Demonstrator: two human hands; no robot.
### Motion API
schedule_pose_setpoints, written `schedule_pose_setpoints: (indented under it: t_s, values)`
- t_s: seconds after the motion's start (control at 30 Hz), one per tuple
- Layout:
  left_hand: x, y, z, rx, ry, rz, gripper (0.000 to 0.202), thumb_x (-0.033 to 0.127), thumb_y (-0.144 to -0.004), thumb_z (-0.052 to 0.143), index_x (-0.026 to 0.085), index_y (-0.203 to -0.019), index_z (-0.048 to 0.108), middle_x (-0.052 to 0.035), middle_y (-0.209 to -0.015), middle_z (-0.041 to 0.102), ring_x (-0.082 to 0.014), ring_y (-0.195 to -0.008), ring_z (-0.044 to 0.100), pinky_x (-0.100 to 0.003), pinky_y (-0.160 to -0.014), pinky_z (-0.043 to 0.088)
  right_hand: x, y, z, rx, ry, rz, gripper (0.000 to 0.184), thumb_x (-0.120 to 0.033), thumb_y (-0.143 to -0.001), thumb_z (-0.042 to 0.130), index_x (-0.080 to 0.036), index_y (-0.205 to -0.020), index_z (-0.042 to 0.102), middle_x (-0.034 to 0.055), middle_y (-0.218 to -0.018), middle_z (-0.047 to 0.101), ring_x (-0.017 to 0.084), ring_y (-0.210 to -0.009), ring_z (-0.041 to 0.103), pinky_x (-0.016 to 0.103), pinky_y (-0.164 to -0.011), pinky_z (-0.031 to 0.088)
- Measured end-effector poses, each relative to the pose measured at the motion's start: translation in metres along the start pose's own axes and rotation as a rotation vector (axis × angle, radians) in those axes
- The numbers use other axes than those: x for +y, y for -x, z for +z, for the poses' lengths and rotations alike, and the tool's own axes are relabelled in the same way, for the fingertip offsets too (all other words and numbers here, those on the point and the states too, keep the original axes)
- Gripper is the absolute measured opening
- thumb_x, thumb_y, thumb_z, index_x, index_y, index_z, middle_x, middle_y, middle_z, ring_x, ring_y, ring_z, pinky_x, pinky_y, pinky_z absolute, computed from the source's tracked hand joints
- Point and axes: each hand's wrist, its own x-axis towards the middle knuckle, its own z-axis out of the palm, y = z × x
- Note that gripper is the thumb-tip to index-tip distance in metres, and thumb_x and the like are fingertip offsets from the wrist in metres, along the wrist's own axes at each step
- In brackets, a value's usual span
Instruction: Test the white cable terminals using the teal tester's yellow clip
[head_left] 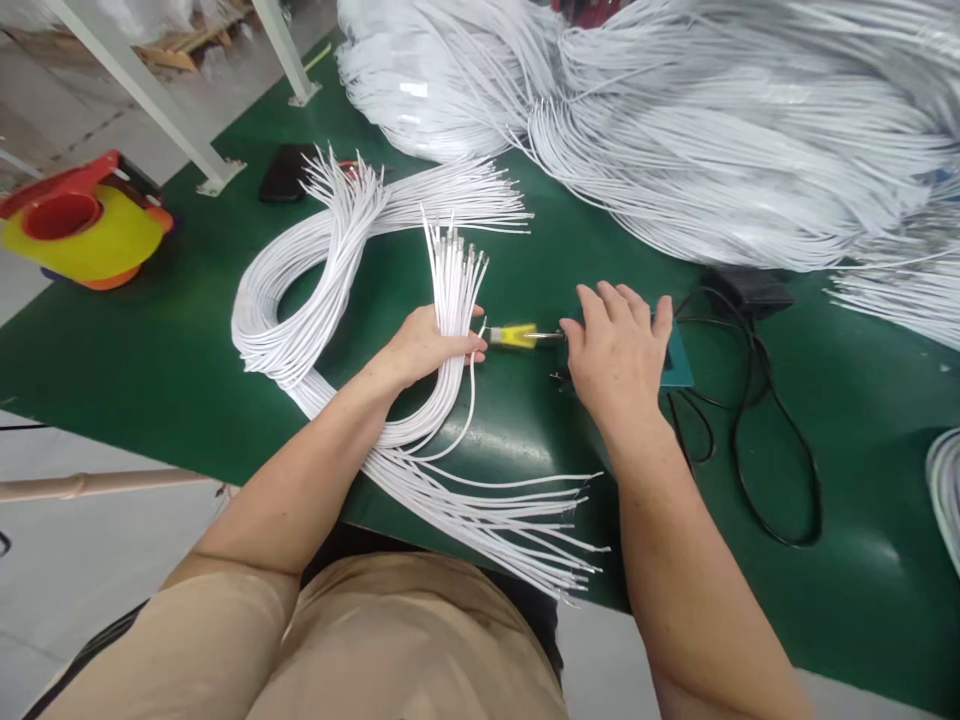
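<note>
My left hand (433,345) is closed round a bundle of thin white cables (454,285), whose metal-tipped ends point up and away from me. One cable stands apart from the bundle at the thumb, its end beside a yellow-bodied piece (517,335) on a thin metal shaft. That shaft runs right to a small blue-green device (677,362). My right hand (619,345) lies over the device with its fingers spread, hiding most of it. Below my left hand the cables curve back, and their other loose ends (555,540) fan out near the table's front edge.
A coiled cable bundle (259,290) lies to the left on the green table (150,380). Large heaps of white cable (720,150) fill the back. Black cords (814,490) and a black box (746,290) lie right. A tape dispenser (82,235) stands far left, near metal posts (217,170).
</note>
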Motion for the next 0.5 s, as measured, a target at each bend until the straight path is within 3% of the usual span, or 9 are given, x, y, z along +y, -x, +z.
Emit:
schedule_pose_setpoints:
  t_s: [0.13,0.23,0.3,0.37,0.5]
  values:
    - [-0.005,0.0,-0.002,-0.056,0.14,0.019,0.061,0.026,-0.068,0.079,0.012,-0.124,0.059,-0.0078,-0.088,0.074,-0.0192,-0.08,0.071,-0.038,-0.088,0.054,-0.017,0.002,-0.013,0.085,-0.203,-0.163,0.032,-0.029,-0.095,0.045,-0.014,-0.116,0.063,0.0138,-0.118,0.066,0.028,-0.109,0.056,0.049,-0.101,0.038]
    - [-0.008,-0.001,-0.002,-0.091,0.23,0.04,0.058,0.027,-0.066,0.081,0.011,-0.119,0.063,-0.0072,-0.091,0.073,-0.0181,-0.083,0.069,-0.037,-0.09,0.052,-0.037,0.009,-0.022,-0.03,-0.44,-0.5,0.026,-0.024,-0.095,0.045,-0.015,-0.096,0.069,0.0094,-0.095,0.07,0.021,-0.09,0.058,0.037,-0.085,0.047]
    - [-0.009,-0.002,-0.003,-0.101,0.259,0.045,0.053,0.028,-0.065,0.082,0.012,-0.113,0.066,-0.0071,-0.094,0.073,-0.0184,-0.087,0.068,-0.037,-0.092,0.05,-0.05,0.014,-0.023,-0.122,-0.492,-0.678,0.027,-0.02,-0.095,0.044,-0.015,-0.089,0.07,0.0091,-0.091,0.069,0.02,-0.089,0.057,0.035,-0.085,0.046]
    - [-0.008,-0.001,-0.003,-0.106,0.25,0.055,0.046,0.029,-0.065,0.082,0.013,-0.106,0.069,-0.0067,-0.095,0.072,-0.0181,-0.089,0.067,-0.036,-0.093,0.049,-0.059,0.018,-0.021,-0.197,-0.455,-0.755,0.027,-0.017,-0.094,0.044,-0.013,-0.086,0.069,0.0104,-0.09,0.068,0.022,-0.092,0.055,0.038,-0.087,0.045]
    - [-0.007,-0.001,-0.003,-0.13,0.198,0.1,0.035,0.029,-0.066,0.081,0.013,-0.094,0.071,-0.0056,-0.09,0.071,-0.0165,-0.085,0.064,-0.033,-0.089,0.048,-0.071,0.026,-0.024,-0.345,-0.367,-0.769,0.025,-0.017,-0.092,0.047,-0.011,-0.084,0.069,0.0126,-0.087,0.068,0.025,-0.094,0.055,0.04,-0.083,0.044]
